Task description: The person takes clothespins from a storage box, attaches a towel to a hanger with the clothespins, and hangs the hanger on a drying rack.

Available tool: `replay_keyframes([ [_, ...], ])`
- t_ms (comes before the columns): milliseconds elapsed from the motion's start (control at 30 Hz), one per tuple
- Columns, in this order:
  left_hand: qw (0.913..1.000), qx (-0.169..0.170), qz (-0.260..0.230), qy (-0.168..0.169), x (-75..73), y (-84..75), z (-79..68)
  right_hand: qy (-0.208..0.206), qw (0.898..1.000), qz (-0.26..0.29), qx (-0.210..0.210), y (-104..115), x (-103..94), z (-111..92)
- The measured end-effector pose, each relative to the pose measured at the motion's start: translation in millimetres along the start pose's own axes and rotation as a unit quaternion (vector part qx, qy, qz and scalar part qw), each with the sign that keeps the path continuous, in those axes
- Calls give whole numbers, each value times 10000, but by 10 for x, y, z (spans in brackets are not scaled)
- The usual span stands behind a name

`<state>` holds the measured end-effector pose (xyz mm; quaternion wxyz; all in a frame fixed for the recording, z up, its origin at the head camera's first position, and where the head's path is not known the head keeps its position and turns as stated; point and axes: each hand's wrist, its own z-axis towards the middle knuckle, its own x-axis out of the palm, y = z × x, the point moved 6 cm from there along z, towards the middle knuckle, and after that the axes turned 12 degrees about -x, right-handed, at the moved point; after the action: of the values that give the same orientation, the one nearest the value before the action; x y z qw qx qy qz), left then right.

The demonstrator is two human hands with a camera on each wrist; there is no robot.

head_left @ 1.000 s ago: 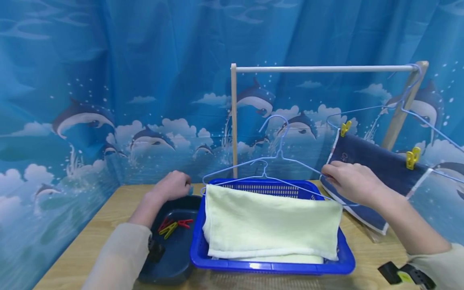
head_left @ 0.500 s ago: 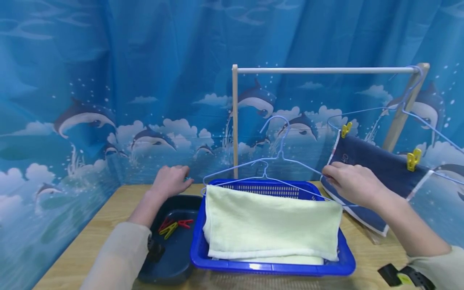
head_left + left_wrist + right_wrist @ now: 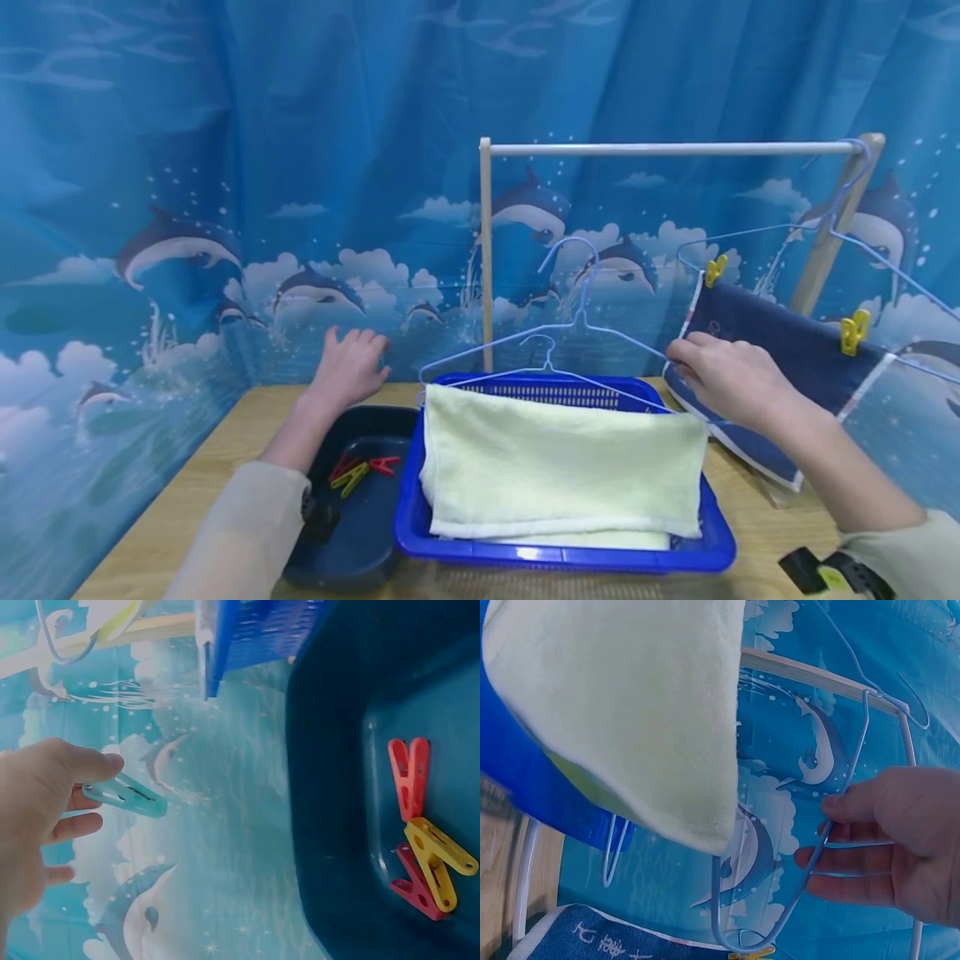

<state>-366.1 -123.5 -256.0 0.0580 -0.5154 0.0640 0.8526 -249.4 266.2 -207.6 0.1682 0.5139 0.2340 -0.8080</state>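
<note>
My left hand (image 3: pixel 349 368) is over the far end of the dark bin, in front of the curtain. Between thumb and forefinger it pinches a teal clothespin (image 3: pixel 127 796), whose free end points away from the palm; the other fingers are spread. My right hand (image 3: pixel 731 373) grips the right end of a light-blue wire hanger (image 3: pixel 582 312) between thumb and fingers. A pale yellow towel (image 3: pixel 562 467) drapes over that hanger's lower wire, above the blue basket (image 3: pixel 570 552). More pale yellow cloth shows under the towel's lower edge.
In the dark bin (image 3: pixel 360 533) lie red clothespins (image 3: pixel 384 465) and a yellow clothespin (image 3: pixel 350 478). A smaller hanger hook (image 3: pixel 549 346) rises behind the towel. On the rack (image 3: pixel 667 150), at right, a navy cloth (image 3: pixel 772 333) hangs from another hanger by yellow clothespins (image 3: pixel 854 332).
My left hand has turned and its fingers have spread and lifted, with the teal clothespin still pinched. The right hand, hanger and towel have stayed nearly in place.
</note>
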Motion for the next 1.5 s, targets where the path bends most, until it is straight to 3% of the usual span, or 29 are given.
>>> replay_keyframes([
  [167, 9988, -84, -490, 30, -124, 16, -2, -356, 9992, -138, 75, -11, -49, 26],
  [433, 9936, -318, -1082, 106, -384, 20, 8, -883, 9951, -422, -136, 16, -105, 60],
  [800, 9841, -98, -1774, -57, -922, -207, -75, -1010, 9935, -501, 171, -80, -124, 103],
  [900, 9797, 126, -1998, -95, -1044, -345, -139, -1069, 9928, -493, 208, -86, -129, 120],
  [1133, 9693, 1127, -2172, -244, -1241, -846, -288, -1202, 9913, -519, 137, -43, -128, 153],
  [1500, 9501, 2469, -1892, -247, -1068, -1709, -424, -1013, 9942, -237, 272, -14, -141, 196],
])
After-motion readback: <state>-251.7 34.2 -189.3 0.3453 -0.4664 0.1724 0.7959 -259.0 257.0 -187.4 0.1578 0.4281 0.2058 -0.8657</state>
